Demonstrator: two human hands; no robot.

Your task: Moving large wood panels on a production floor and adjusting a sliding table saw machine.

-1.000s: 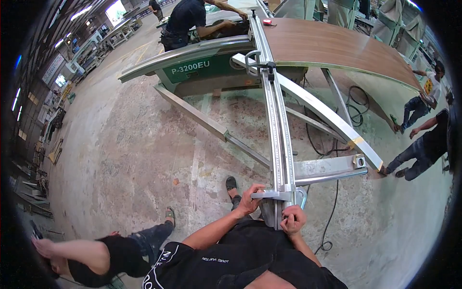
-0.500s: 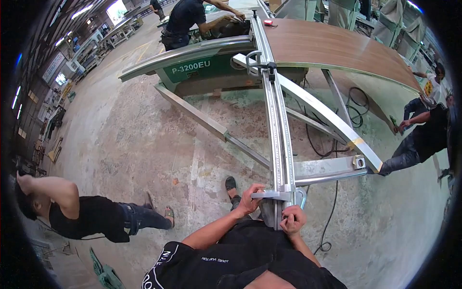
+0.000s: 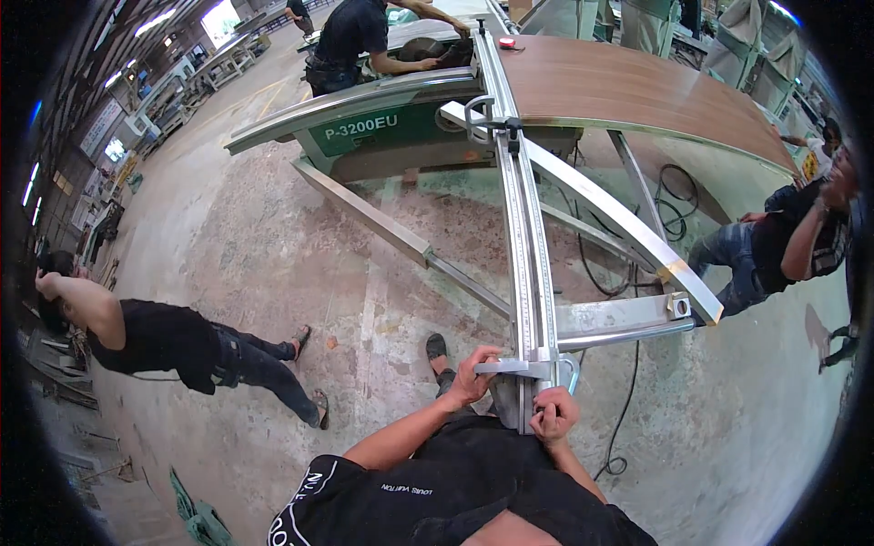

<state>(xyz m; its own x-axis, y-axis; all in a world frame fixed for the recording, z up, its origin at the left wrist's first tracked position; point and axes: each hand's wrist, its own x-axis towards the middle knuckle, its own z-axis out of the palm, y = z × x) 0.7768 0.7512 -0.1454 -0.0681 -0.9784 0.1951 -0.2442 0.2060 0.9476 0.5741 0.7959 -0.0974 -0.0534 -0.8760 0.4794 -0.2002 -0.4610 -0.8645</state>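
A long aluminium rail with a measuring scale (image 3: 521, 246) runs from close to my body away to the green sliding table saw (image 3: 364, 132). Near its close end sits a flat metal stop (image 3: 514, 368). My left hand (image 3: 468, 380) is closed round the left end of this stop. On the rail's other side my right hand (image 3: 553, 417) is closed against the rail's near end, below a light-blue loop handle (image 3: 571, 371). Its curled fingertips hide what they grip, if anything. Farther along, a second stop (image 3: 492, 124) sits on the rail.
A wood-grain panel (image 3: 637, 86) lies on the saw at right, a red tape measure (image 3: 508, 43) beside its edge. Angled metal arms (image 3: 628, 214) cross under the rail. Black cable (image 3: 628, 409) lies on the floor. Co-workers stand at left (image 3: 164, 341), right (image 3: 783, 241) and behind the saw (image 3: 341, 45).
Both my hands keep their places on the rail. The co-worker behind the saw has lowered a hand, baring a dark round disc. People at left and right have shifted position.
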